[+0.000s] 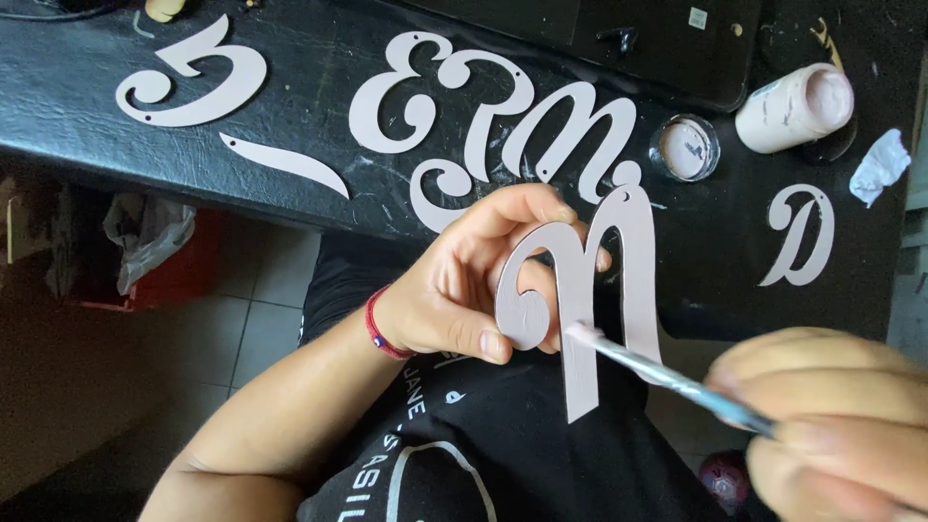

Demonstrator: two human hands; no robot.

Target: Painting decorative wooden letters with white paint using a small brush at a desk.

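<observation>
My left hand grips a pale pink cut-out script letter by its curled left part, holding it up over my lap. A red bracelet sits on that wrist. My right hand, blurred at the lower right, holds a thin paintbrush whose bristle tip touches the middle of the letter.
Several more pink cut-out letters lie on the black table. An open jar lid with paint, a tipped pink paint jar and a crumpled white tissue sit at the right. Tiled floor lies below left.
</observation>
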